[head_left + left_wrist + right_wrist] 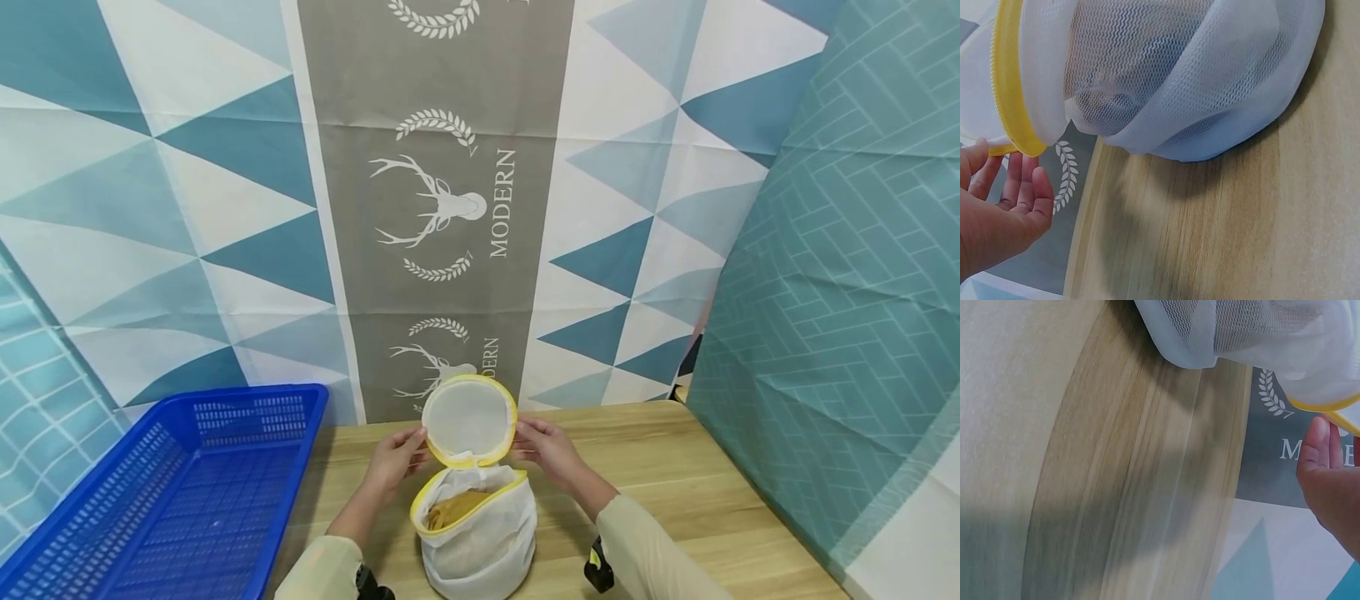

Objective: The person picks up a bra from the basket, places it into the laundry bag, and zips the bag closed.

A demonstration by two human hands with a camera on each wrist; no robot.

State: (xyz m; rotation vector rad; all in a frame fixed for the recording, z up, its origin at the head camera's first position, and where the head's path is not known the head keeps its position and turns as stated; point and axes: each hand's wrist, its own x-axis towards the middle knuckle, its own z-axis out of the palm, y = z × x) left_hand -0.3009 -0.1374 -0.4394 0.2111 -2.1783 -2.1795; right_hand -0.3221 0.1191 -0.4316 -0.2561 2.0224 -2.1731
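A white mesh laundry bag [480, 554] with yellow trim stands on the wooden table, its round lid [467, 417] raised at the back. Brown cloth [453, 508] shows through the opening. My left hand [393, 462] pinches the lid's yellow edge on the left, and my right hand [551, 454] pinches it on the right. From the left wrist, dark contents show through the mesh of the bag [1222, 75], with thumb and fingers of the left hand [1007, 212] at the trim. The right wrist view has the right hand [1332, 478] partly cut off at the frame's edge.
A blue plastic basket [202, 492] sits left of the bag. The wooden table [645, 467] extends to the right. Behind it hangs a patterned cloth [450, 275] with deer heads and triangles; a green cloth [840, 317] hangs at the right.
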